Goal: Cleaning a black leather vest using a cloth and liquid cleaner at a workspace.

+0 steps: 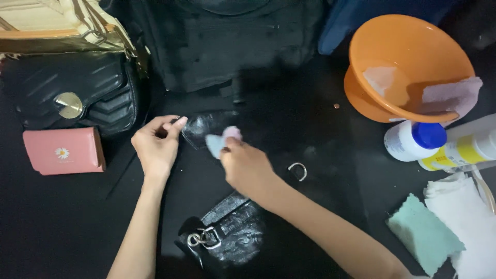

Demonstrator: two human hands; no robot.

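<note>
A glossy black bag lies on the dark table in front of me, its shiny strap or flap stretched toward the middle. My left hand pinches the end of that black strap. My right hand is closed on a small pale blue and pink cloth, pressed against the strap. A metal ring lies just right of my right wrist.
An orange bowl with a pink cloth stands at the right, beside a blue-capped white bottle and a yellow-labelled bottle. A green cloth and white cloths lie lower right. A pink wallet, quilted black bag and black backpack sit behind.
</note>
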